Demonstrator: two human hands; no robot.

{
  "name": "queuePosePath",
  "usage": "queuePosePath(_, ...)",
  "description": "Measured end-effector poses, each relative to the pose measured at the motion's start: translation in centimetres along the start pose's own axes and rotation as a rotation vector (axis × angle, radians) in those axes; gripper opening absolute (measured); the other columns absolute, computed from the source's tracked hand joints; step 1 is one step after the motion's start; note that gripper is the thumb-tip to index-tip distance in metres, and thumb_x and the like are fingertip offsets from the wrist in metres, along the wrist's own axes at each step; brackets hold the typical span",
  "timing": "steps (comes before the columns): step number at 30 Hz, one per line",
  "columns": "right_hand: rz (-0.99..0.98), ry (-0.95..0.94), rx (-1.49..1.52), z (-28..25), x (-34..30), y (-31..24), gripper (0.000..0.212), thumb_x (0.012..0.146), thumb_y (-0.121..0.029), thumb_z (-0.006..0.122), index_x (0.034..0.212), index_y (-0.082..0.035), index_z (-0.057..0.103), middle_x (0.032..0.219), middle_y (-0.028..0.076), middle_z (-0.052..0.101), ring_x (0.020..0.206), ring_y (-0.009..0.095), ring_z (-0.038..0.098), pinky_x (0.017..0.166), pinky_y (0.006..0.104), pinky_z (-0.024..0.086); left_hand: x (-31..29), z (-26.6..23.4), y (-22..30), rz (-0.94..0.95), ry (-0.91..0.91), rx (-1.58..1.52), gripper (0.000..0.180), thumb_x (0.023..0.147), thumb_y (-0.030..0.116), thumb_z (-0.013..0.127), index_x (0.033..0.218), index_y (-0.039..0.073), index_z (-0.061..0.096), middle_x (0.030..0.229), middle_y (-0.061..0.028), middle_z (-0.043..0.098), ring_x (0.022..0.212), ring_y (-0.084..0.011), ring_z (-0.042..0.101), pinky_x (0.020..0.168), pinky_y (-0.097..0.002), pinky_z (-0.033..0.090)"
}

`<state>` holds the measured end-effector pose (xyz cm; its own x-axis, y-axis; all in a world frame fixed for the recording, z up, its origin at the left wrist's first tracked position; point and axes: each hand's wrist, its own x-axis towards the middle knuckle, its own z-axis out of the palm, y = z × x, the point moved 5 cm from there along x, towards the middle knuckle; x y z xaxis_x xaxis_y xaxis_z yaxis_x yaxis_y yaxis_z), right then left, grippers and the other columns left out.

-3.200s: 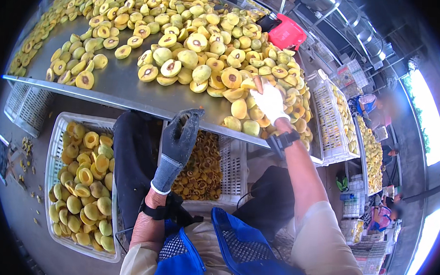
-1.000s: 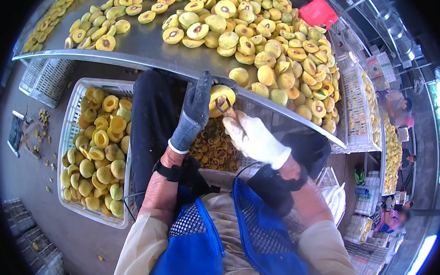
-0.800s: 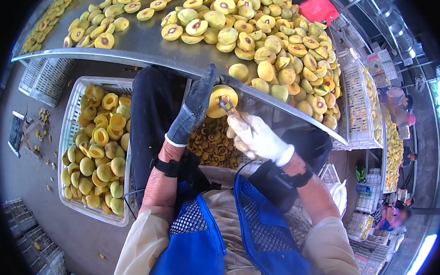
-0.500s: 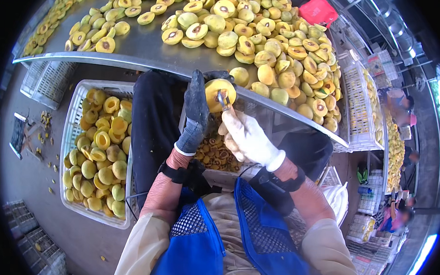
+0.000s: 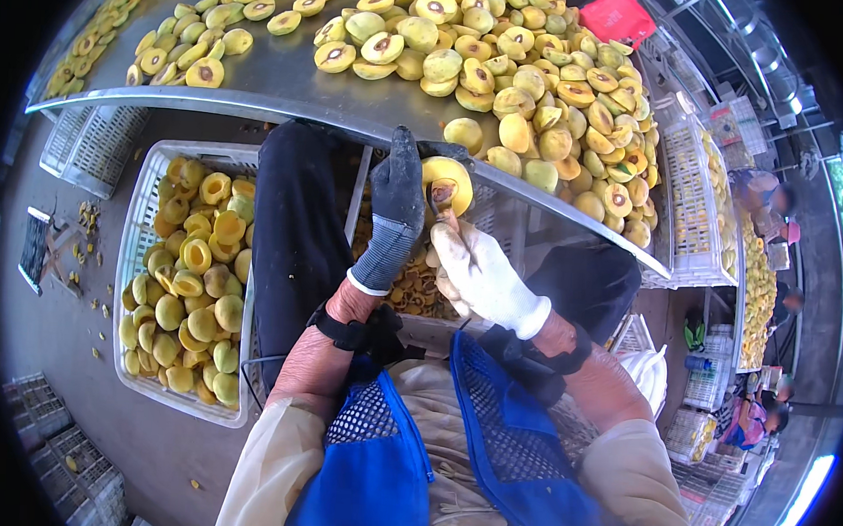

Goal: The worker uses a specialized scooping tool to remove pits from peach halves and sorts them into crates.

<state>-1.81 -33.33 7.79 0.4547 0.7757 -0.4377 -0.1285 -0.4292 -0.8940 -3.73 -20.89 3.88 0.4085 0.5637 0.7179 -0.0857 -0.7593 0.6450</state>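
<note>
My left hand (image 5: 396, 194), in a black and grey glove, holds a yellow peach half (image 5: 458, 178) by its edge, cut face toward me. Gripped in my white-gloved right hand (image 5: 485, 273) is a small pitting spoon (image 5: 440, 207), its tip at the brown middle of that peach half. The fingers behind the fruit are partly hidden. Both hands are just off the near edge of the metal table (image 5: 279, 78). Below them, between my knees, a container holds many small brown-yellow scraps (image 5: 420, 289).
Cut peach halves (image 5: 541, 108) are heaped on the table, mostly to the right. At my left stands a white crate (image 5: 140, 251) of hollowed halves. More crates (image 5: 697, 200) stand on the right, a red bag (image 5: 617, 18) lies at the back, and other people (image 5: 753, 418) work far right.
Both hands have shifted slightly to the right with the peach half, which is now turned differently. The brown middle has come loose at the spoon's tip.
</note>
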Motion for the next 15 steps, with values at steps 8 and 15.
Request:
queuePosePath(8, -0.042, -0.055, -0.012, -0.3, -0.7, -0.2, 0.035, 0.095, -0.038, 0.041, 0.096, -0.004, 0.046, 0.069, 0.001, 0.046, 0.045, 0.006, 0.041, 0.037, 0.0208, 0.034, -0.1, 0.7, -0.5, -0.389, -0.090, -0.517, 0.045, 0.089, 0.012, 0.052, 0.128, -0.007, 0.041, 0.096, -0.0160, 0.058, 0.080, -0.0226, 0.058, 0.071, -0.0312, 0.049)
queuePosePath(15, 0.209, -0.200, 0.120, -1.0, -1.8, -0.5, 0.050, 0.091, -0.052, 0.042, 0.080, -0.003, 0.047, 0.049, -0.001, 0.039, 0.033, 0.005, 0.035, 0.030, 0.0205, 0.030, 0.5, 0.7, 0.1, -0.384, 0.054, -0.817, 0.030, 0.093, 0.023, 0.052, 0.092, -0.006, 0.060, 0.072, -0.0011, 0.057, 0.064, -0.0056, 0.048, 0.056, -0.0241, 0.043)
